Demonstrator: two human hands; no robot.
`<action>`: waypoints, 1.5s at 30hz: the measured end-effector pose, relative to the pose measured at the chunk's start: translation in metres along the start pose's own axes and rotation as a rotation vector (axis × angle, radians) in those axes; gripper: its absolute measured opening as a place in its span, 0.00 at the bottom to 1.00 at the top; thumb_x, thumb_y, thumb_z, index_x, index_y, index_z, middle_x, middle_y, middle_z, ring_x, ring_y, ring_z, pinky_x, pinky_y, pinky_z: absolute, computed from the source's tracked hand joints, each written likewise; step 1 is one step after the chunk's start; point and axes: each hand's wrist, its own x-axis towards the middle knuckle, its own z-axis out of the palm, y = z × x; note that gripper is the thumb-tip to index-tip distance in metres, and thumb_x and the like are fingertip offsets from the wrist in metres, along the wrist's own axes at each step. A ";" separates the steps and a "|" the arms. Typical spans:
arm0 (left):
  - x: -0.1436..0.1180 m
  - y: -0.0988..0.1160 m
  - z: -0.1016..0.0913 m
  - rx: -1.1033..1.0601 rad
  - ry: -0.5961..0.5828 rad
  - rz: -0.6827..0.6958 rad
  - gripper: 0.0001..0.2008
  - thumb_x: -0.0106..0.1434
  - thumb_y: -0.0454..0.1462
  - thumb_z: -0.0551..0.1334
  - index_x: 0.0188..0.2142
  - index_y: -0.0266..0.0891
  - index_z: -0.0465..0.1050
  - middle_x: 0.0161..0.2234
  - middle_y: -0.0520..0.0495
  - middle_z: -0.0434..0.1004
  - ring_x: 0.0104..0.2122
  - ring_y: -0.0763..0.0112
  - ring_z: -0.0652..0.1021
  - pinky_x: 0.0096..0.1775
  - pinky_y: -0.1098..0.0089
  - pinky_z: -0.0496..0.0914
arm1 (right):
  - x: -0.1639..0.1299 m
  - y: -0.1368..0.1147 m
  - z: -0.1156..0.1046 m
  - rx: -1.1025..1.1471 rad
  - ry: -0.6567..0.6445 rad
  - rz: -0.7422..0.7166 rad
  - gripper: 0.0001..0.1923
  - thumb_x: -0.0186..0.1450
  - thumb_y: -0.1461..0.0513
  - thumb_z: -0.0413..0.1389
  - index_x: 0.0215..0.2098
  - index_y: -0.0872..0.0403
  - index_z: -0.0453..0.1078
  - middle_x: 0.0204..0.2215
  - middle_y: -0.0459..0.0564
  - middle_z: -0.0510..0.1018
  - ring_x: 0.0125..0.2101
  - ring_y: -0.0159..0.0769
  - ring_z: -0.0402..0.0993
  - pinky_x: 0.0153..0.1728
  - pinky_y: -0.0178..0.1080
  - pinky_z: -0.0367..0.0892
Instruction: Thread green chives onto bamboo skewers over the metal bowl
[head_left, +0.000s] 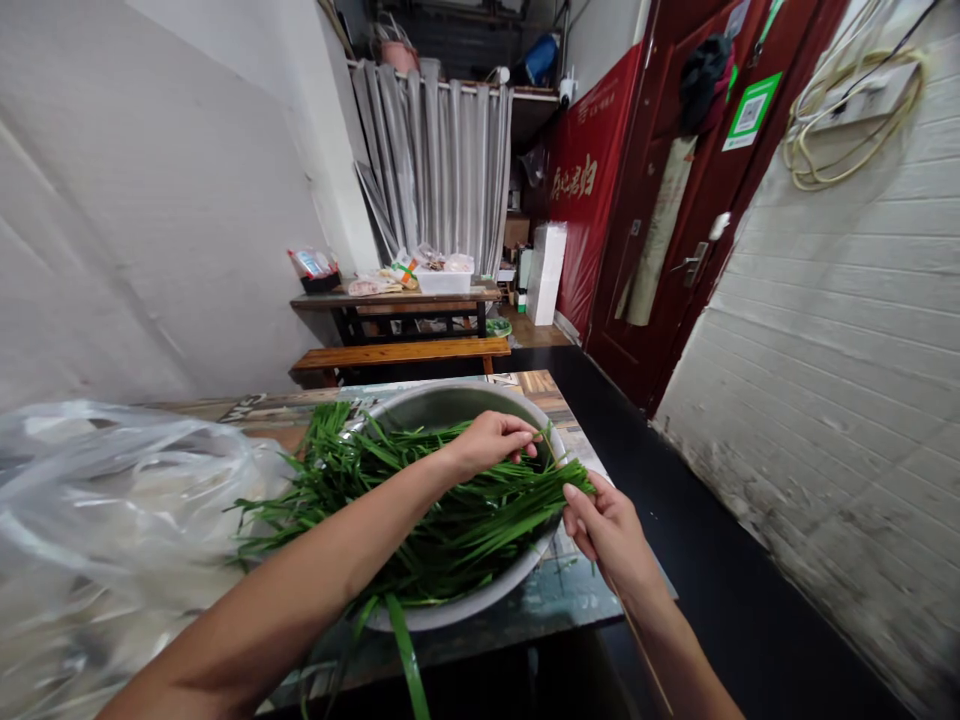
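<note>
Both hands work at the far-right edge of a leaf pile. Left hand (pixel 491 442) reaches across the bowl, fingers curled and pinching a thin green strand at the fingertips (pixel 529 440). Right hand (pixel 609 532) sits just off the bowl's right rim, thumb and fingers closed around the tips of a bunch of garlic chives (pixel 420 510), thumb on top. Hands near each other, not touching.

Chives: long flat green leaves, big loose heap lying across a metal basin (pixel 457 405), stems fanning left past the rim onto the table, a few leaves drooping over the near edge toward the camera. Basin is wide, shallow, grey, and rests on a worn wooden table (pixel 559 590) with a scuffed printed top.

Clear plastic bag (pixel 105 520), crumpled, bulky, takes up the table's left side, touching the chive ends.

Further out: wooden bench (pixel 401 355) and a second table (pixel 397 297) with a white tub and packets on it, grey curtain (pixel 435 170) behind, red door (pixel 697 190) on the right, white brick wall (pixel 840 330) with coiled cable high up.
</note>
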 end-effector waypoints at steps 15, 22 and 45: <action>0.003 -0.009 0.008 -0.173 0.024 -0.016 0.16 0.54 0.38 0.60 0.39 0.29 0.72 0.26 0.47 0.73 0.19 0.82 0.64 0.24 0.77 0.58 | 0.001 0.003 -0.002 0.038 0.004 -0.011 0.09 0.61 0.57 0.54 0.32 0.55 0.63 0.13 0.38 0.66 0.07 0.17 0.46 0.08 0.25 0.38; 0.003 -0.013 0.008 -0.191 0.004 0.000 0.15 0.54 0.38 0.60 0.39 0.29 0.71 0.26 0.47 0.72 0.19 0.83 0.63 0.24 0.77 0.58 | 0.001 0.006 -0.002 0.051 0.006 0.001 0.09 0.61 0.57 0.54 0.33 0.56 0.64 0.13 0.38 0.66 0.07 0.17 0.46 0.08 0.25 0.38; -0.011 -0.010 -0.003 0.335 -0.273 0.120 0.15 0.56 0.39 0.58 0.41 0.35 0.74 0.39 0.47 0.77 0.37 0.71 0.74 0.40 0.76 0.65 | -0.002 0.009 0.002 0.035 0.018 -0.019 0.10 0.61 0.57 0.54 0.38 0.55 0.64 0.13 0.38 0.65 0.07 0.18 0.46 0.09 0.26 0.39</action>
